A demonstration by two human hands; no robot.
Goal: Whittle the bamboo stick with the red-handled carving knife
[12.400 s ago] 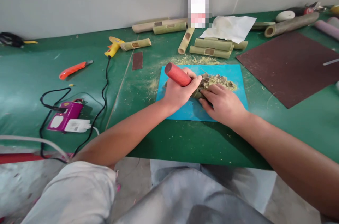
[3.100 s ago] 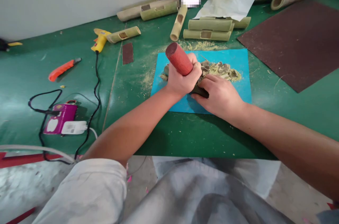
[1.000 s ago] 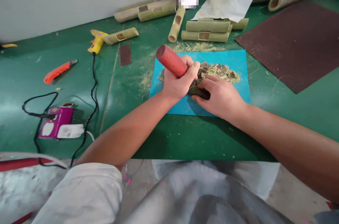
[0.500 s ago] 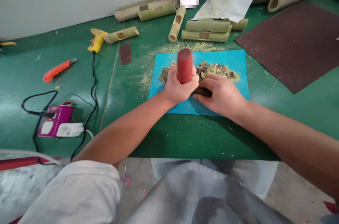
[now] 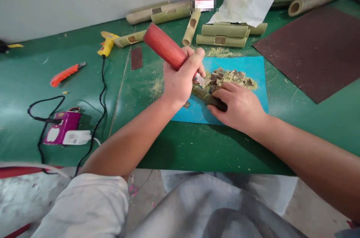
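My left hand is closed around the red handle of a chisel, which is tilted with its handle up to the left. Its short metal blade tip points down at the right, just above a piece of bamboo. My right hand grips the other end of that bamboo and presses it on the blue sheet. Behind both hands lies a heap of bamboo chips and shavings. A small loose chip sits left of the bamboo.
Bamboo tubes with cut windows line the back of the green table. At left are a yellow glue gun, an orange utility knife and a purple power strip with cables. A brown board lies at right.
My left hand has tilted the chisel's handle leftward and lifted its blade, baring the bamboo's left end. A loose chip now shows beside it. My right hand keeps its grip.
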